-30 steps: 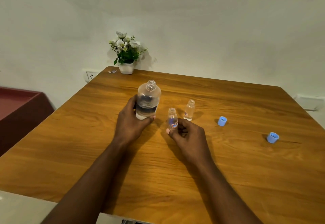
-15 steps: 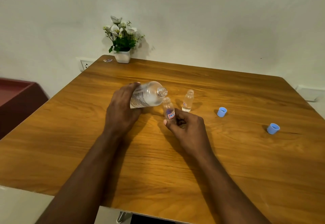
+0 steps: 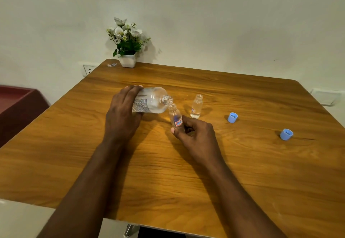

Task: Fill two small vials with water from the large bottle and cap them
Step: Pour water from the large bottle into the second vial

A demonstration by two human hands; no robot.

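My left hand (image 3: 122, 114) grips the large clear bottle (image 3: 152, 100), tipped on its side with its open mouth pointing right, just over the mouth of a small vial (image 3: 175, 116). My right hand (image 3: 196, 135) pinches that vial near its base and tilts it toward the bottle. A second small vial (image 3: 196, 106) stands upright on the wooden table (image 3: 242, 172) just to the right, uncapped, with some clear liquid inside. Two blue caps lie open side up further right, one (image 3: 232, 117) nearer, the other (image 3: 286, 134) further out.
A white pot of artificial flowers (image 3: 127, 47) stands at the table's far left corner, with a small object (image 3: 111, 64) beside it. A dark red cabinet (image 3: 16, 107) is to the left of the table. A wall socket (image 3: 87, 69) is behind the corner.
My left hand lifted the upright bottle and tipped it sideways toward the vial. My right hand raised and tilted the vial to meet the bottle's mouth.
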